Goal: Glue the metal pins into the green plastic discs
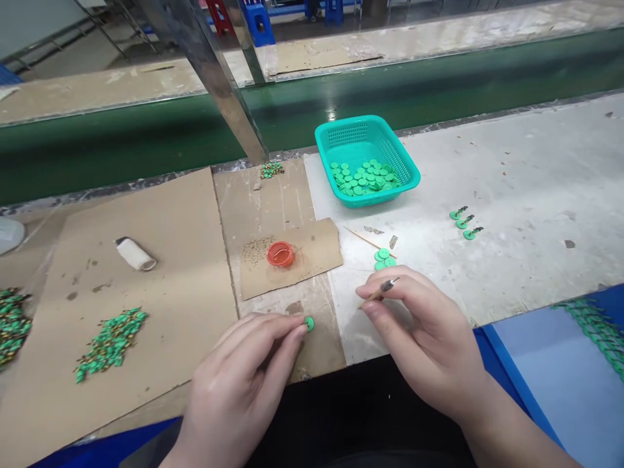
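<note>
Workshop line: a pale, scuffed tabletop (507, 273) runs alongside a green conveyor belt (341, 114), with blue stools (258, 25) visible beyond it. Cardboard sheets (160, 214) cover the left part of the tabletop and carry two heaps of green buttons (111, 344) mixed with dark and gold bits, plus a white cloth roll (135, 253). A smaller cardboard piece (312, 257) holds an orange cup (281, 254) with liquid inside, beside a patch of dark specks. A teal plastic basket (336, 133) contains loose green buttons (365, 181). Three buttons with dark sprigs attached (463, 222) lie to the right.

Left hand (238, 383): its fingers (275, 331) and thumb pinch a single green button (309, 324) at the tips, over the cardboard edge. Right hand (429, 331): its fingers (385, 305) are closed narrowly on a thin wooden-handled tool with a metal end (389, 284). Nearest that hand, just ahead, sit a small group of plain green buttons (383, 259) and a wooden stick (365, 237). A blue tray (560, 383) at lower right holds rows of green pieces.
</note>
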Action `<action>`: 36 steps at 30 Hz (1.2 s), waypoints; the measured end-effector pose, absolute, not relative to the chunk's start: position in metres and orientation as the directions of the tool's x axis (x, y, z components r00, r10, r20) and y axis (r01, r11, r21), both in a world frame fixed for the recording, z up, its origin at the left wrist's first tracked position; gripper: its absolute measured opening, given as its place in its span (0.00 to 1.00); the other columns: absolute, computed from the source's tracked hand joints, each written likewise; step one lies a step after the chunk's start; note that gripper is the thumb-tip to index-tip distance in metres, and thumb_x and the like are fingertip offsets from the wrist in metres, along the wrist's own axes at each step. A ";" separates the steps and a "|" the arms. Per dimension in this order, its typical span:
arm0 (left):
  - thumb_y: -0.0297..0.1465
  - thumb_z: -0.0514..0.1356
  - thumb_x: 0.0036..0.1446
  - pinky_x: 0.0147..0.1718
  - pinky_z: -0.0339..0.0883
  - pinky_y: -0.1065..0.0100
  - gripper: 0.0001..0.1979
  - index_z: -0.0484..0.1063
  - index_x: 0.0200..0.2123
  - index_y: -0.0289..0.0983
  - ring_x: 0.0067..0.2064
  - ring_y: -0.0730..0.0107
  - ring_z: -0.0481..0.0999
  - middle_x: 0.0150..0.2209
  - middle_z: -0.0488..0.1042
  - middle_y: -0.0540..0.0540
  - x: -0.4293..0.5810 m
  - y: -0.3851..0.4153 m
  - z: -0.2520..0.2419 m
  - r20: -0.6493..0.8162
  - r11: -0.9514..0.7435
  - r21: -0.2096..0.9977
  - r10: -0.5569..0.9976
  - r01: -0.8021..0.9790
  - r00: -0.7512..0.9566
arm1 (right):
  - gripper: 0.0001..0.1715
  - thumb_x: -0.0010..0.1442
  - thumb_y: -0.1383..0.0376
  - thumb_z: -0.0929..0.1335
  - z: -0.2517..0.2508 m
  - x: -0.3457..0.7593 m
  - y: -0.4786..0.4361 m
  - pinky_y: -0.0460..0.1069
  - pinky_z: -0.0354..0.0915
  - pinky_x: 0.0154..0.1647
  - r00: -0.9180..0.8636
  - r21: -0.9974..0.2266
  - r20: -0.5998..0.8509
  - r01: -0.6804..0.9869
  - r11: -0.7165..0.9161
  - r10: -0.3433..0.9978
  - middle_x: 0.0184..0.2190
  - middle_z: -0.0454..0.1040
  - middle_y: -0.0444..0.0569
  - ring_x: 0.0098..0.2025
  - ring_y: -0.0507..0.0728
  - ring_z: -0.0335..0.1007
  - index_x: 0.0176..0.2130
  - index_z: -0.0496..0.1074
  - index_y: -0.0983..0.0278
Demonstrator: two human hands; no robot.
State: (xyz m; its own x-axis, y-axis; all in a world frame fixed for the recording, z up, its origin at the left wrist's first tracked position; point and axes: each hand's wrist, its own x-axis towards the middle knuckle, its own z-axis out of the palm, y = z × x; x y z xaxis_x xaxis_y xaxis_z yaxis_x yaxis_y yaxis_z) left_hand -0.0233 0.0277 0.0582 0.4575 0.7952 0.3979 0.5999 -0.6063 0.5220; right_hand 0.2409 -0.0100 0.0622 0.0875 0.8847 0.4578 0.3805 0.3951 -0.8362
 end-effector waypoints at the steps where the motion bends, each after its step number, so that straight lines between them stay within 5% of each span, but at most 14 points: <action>1: 0.34 0.67 0.79 0.48 0.84 0.67 0.03 0.84 0.49 0.45 0.41 0.67 0.90 0.44 0.89 0.52 -0.022 0.028 0.059 0.408 -0.617 0.514 0.787 0.597 0.462 | 0.12 0.78 0.74 0.72 0.063 0.243 -0.011 0.49 0.82 0.56 0.078 -0.827 0.462 0.398 0.397 0.883 0.46 0.85 0.45 0.51 0.54 0.85 0.53 0.78 0.58; 9: 0.31 0.69 0.79 0.51 0.82 0.70 0.04 0.84 0.51 0.45 0.43 0.71 0.89 0.45 0.88 0.52 -0.022 0.025 0.056 0.398 -0.620 0.532 0.784 0.577 0.476 | 0.08 0.81 0.72 0.70 0.062 0.256 -0.010 0.50 0.81 0.50 -0.014 -0.787 0.444 0.473 0.397 0.896 0.44 0.87 0.48 0.47 0.56 0.87 0.50 0.77 0.60; 18: 0.29 0.69 0.79 0.54 0.81 0.75 0.07 0.85 0.51 0.49 0.45 0.75 0.87 0.47 0.88 0.56 -0.018 0.021 0.057 0.369 -0.565 0.586 0.824 0.581 0.429 | 0.09 0.84 0.70 0.67 0.055 0.226 0.027 0.52 0.79 0.50 -0.245 -0.794 0.482 0.282 0.538 0.841 0.45 0.85 0.51 0.47 0.58 0.85 0.47 0.75 0.62; 36: 0.28 0.70 0.76 0.53 0.85 0.69 0.07 0.85 0.49 0.48 0.44 0.70 0.89 0.46 0.88 0.54 -0.017 0.019 0.058 0.377 -0.552 0.567 0.834 0.611 0.403 | 0.06 0.85 0.70 0.68 0.045 0.225 0.024 0.53 0.82 0.55 -0.278 -0.802 0.516 0.176 0.571 0.811 0.51 0.88 0.53 0.51 0.58 0.86 0.52 0.77 0.63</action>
